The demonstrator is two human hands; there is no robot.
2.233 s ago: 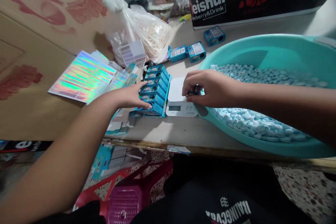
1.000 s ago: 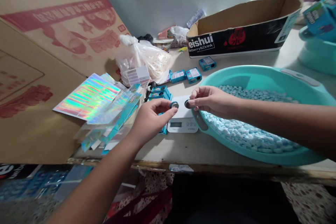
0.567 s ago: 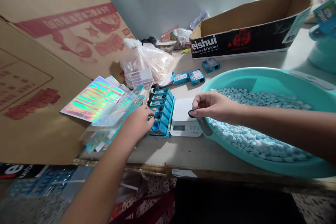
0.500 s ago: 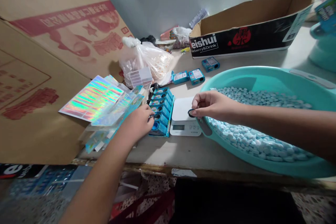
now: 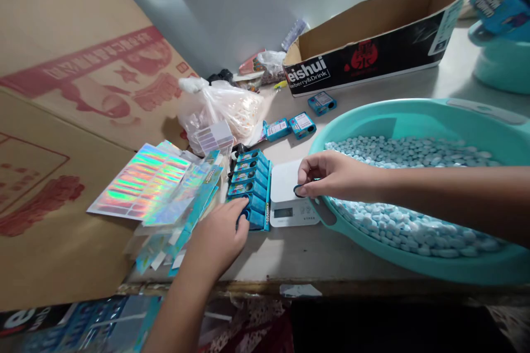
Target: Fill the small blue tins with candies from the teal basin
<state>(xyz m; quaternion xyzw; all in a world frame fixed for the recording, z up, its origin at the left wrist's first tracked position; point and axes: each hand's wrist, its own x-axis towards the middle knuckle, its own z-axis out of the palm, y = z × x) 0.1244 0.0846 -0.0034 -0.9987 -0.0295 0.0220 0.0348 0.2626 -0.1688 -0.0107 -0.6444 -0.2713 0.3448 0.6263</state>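
My left hand [image 5: 219, 231] reaches to the near end of a row of small blue boxes with round holes [image 5: 250, 176], which stand in a blue display tray. Its index finger and thumb are apart and touch the nearest boxes; the other fingers are partly hidden. Above the white digital scale [image 5: 285, 182], my right hand [image 5: 321, 174] pinches a small dark round piece [image 5: 297, 191] between thumb and fingers. My right forearm crosses over a large turquoise basin [image 5: 372, 262] holding many pale blue tablets [image 5: 397, 226].
Loose blue boxes [image 5: 302, 124] lie behind the scale. Shiny sheets and packaging [image 5: 141, 182] are at left, beside large cartons [image 5: 53, 176]. A plastic bag [image 5: 223, 110] and a black open carton [image 5: 372, 60] stand behind. The table edge [image 5: 256, 289] runs in front.
My left hand has slid along the row towards me, to the nearest boxes. My right hand still pinches the round piece over the scale. The view has shifted slightly.
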